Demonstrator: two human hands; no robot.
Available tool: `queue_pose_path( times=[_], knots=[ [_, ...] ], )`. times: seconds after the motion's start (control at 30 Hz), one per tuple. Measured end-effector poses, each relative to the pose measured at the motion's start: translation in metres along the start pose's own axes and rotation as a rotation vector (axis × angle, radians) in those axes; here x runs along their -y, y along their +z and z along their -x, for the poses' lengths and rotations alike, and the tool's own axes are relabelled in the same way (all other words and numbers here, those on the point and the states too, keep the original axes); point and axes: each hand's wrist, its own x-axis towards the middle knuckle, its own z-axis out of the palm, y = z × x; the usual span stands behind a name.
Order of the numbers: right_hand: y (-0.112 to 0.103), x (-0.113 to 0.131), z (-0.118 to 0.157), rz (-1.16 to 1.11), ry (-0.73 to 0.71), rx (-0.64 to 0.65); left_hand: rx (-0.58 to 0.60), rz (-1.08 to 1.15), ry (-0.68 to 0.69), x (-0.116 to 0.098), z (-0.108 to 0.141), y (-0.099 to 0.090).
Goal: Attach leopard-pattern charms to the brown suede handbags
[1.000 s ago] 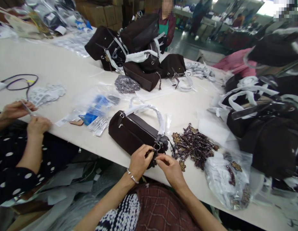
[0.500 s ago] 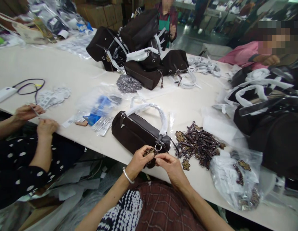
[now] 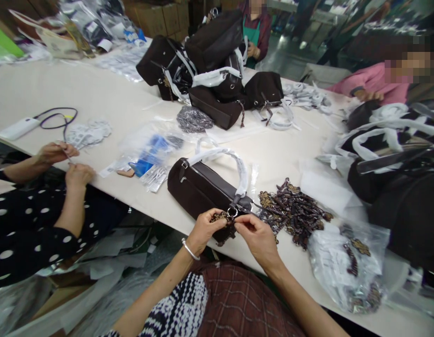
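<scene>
A dark brown handbag lies at the table's near edge, its handle wrapped in white padding. By the ring at the bag's near end, my left hand is closed on a leopard-patterned flower charm. My right hand pinches the same charm's upper part close to the ring, thumb and forefinger together. Whether the charm is fastened to the ring I cannot tell. To the right lies a heap of similar braided charms.
A clear plastic bag with charms lies at the near right. More brown handbags are piled at the back and right. At the left, a co-worker's hands hold a thin strip. Blue plastic packaging lies left of the handbag.
The view has shifted, so the table's things sit slightly further right. My right fingers have drawn a little away from my left hand, and more of the charm shows below the fingers.
</scene>
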Motion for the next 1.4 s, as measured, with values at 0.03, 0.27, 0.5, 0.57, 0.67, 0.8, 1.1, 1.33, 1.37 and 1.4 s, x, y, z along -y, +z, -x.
queue_pose_path(
  times=[0.03,0.27,0.5,0.57,0.67,0.8,1.1,1.33,1.37,1.4],
  knots=[
    [-0.001,-0.001,0.000,0.027,-0.020,-0.010,0.009,0.020,-0.005,0.001,-0.001,0.000],
    [0.000,-0.004,-0.008,0.252,-0.208,-0.066,0.025,0.064,-0.037,0.005,-0.004,-0.001],
    [0.008,-0.001,-0.007,0.253,-0.245,-0.057,-0.164,-0.465,0.321,-0.003,0.003,0.001],
    [0.011,0.001,-0.005,0.239,-0.238,-0.066,-0.190,-0.578,0.484,-0.002,0.005,0.000],
    [0.017,0.003,-0.003,0.235,-0.246,-0.103,-0.117,-0.650,0.557,-0.001,0.003,-0.002],
    [0.022,0.002,-0.003,0.212,-0.207,-0.157,-0.044,-0.550,0.422,-0.005,-0.001,-0.003],
    [0.026,-0.010,0.001,-0.310,0.083,-0.084,0.064,-0.373,0.284,-0.004,-0.004,-0.010],
    [0.028,-0.009,0.001,-0.433,0.122,-0.082,-0.025,-0.619,0.714,-0.001,0.004,-0.014],
    [0.029,-0.009,0.001,-0.426,0.114,-0.083,-0.006,-0.652,0.730,0.000,0.005,-0.015],
    [0.029,-0.010,0.001,-0.417,0.107,-0.082,0.006,-0.683,0.738,0.000,0.004,-0.016]
  ],
)
